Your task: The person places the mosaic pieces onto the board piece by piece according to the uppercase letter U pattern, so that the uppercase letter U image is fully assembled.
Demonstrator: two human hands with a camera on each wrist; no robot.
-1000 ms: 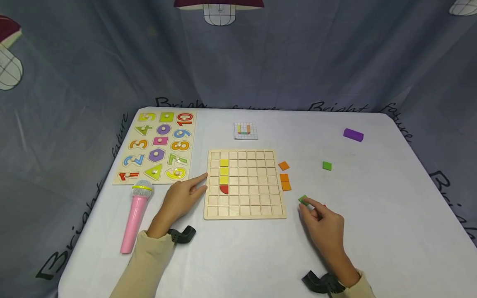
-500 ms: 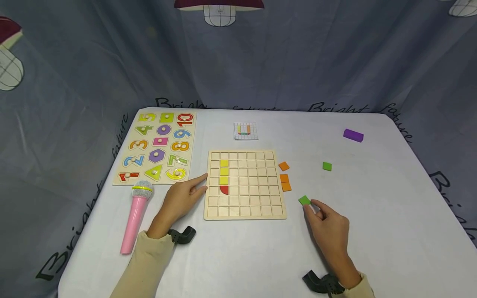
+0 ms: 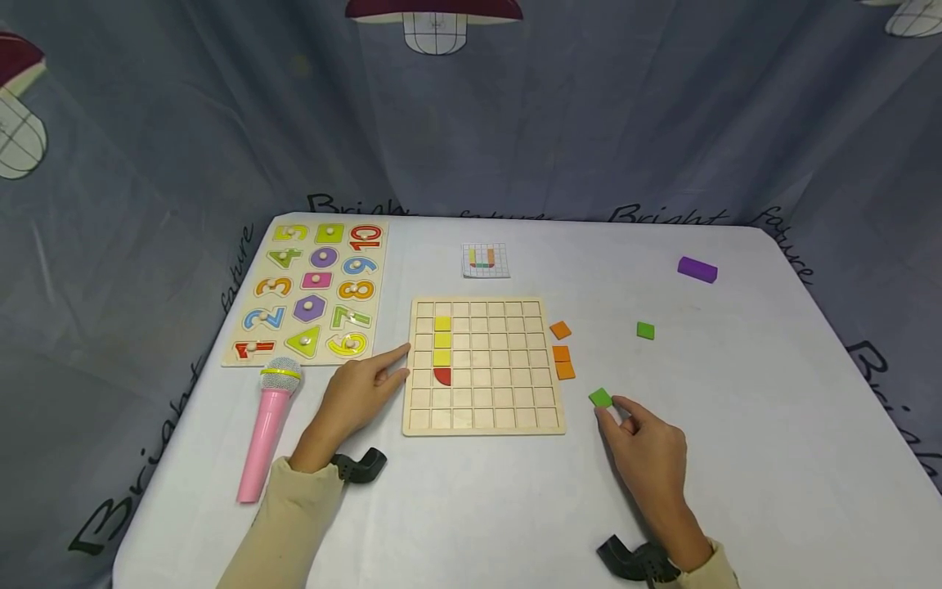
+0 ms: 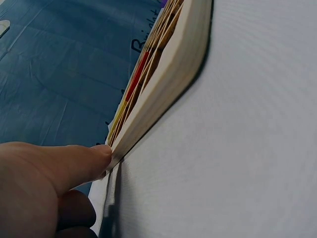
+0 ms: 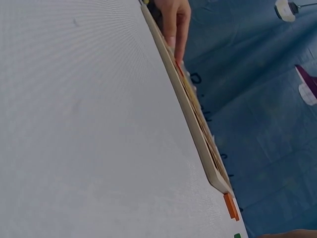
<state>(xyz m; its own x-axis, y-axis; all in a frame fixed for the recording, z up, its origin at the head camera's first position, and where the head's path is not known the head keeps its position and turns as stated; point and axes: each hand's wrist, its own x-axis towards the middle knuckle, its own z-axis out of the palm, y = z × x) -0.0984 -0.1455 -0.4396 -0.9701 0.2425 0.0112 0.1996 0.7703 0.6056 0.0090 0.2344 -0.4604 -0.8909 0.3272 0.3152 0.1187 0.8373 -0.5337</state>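
Observation:
The wooden grid board (image 3: 500, 425) lies mid-table, with several yellow square tiles (image 3: 442, 340) in one column and a red quarter-round tile (image 3: 442, 376) below them. My left hand (image 3: 361, 393) rests at the board's left edge, index finger and thumb extended against it; the thumb touches its side in the left wrist view. Right of the board, the thumb and index finger of my right hand (image 3: 649, 458) pinch a green square tile (image 3: 600, 397) at its near corners, low over the table. In the right wrist view that hand is mostly out of frame.
Orange square tiles (image 3: 562, 353) lie beside the board's right edge. Farther right are another green tile (image 3: 645, 330) and a purple block (image 3: 697, 269). Behind the board sits a pattern card (image 3: 486, 260). A number puzzle (image 3: 243, 331) and pink microphone (image 3: 265, 438) are on the left.
My right hand's fingers have drawn back slightly rightward from over the green tile to its near corners, leaving more of it visible. The tile has hardly moved. My left hand stays put.

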